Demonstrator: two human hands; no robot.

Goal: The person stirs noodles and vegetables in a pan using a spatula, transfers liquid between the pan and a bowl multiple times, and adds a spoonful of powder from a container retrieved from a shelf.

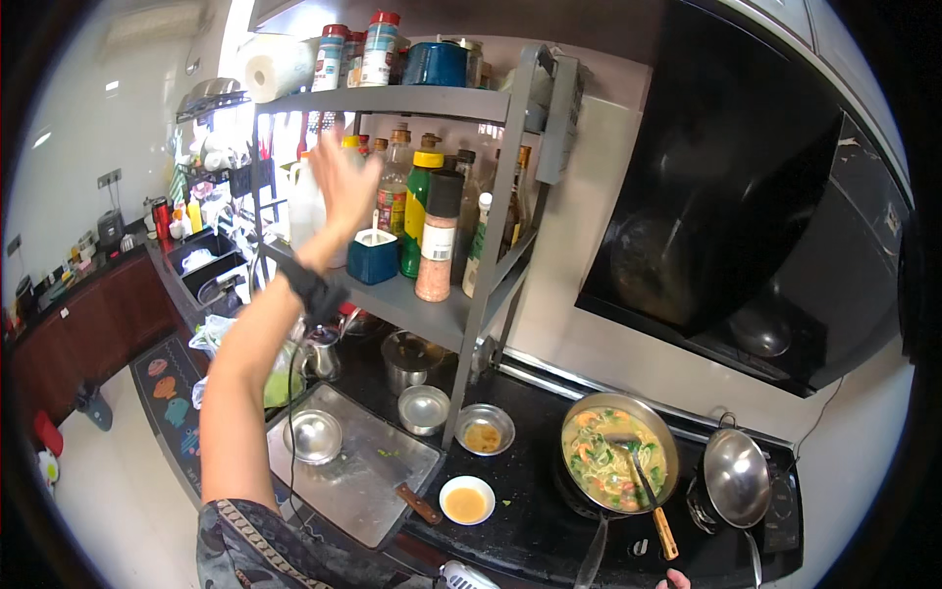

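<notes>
My left hand [342, 180] is raised in front of the middle shelf, blurred, with the thumb apart from the fingers and nothing visible in it. Beside it stand a white plastic jug [303, 202] and several bottles. Just below is a blue seasoning box [372, 257] with a white spoon. Only the fingertips of my right hand [675, 580] show at the bottom edge, below the wooden handle of a spatula [666, 534]. That spatula rests in a pan [673, 460] of noodle soup [611, 456] with shrimp and greens on the stove.
A grey metal rack [478, 316] holds a pink salt grinder [434, 258] and a green bottle [417, 213]. Below are a metal tray [353, 478], a knife [418, 503], a white bowl of yellowish liquid [467, 501] and metal bowls. An empty wok [736, 478] sits right, under the range hood [706, 184].
</notes>
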